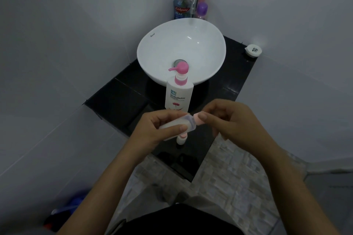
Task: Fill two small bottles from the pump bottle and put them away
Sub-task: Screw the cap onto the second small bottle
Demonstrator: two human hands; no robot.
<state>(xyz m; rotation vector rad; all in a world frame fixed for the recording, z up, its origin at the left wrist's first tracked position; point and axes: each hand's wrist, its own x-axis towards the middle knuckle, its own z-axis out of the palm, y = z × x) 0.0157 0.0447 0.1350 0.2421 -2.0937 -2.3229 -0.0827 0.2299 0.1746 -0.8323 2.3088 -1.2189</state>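
My left hand [164,126] grips a small white bottle [178,125], held nearly on its side with its neck pointing toward my right hand [229,120]. My right thumb and forefinger pinch the bottle's pink cap [197,119] at the neck; I cannot tell whether the cap is tight. Just beyond both hands the white Shokubutsu pump bottle [178,93] stands upright on the black tabletop [122,93], its pink pump head turned to the left. Directly beneath my left hand, a second small bottle [181,138] with a pink cap stands on the tabletop, partly hidden. Farther beyond sits the white basin [191,47], with a Colgate Plax mouthwash bottle [181,4] and a purple-capped bottle [202,10] behind it.
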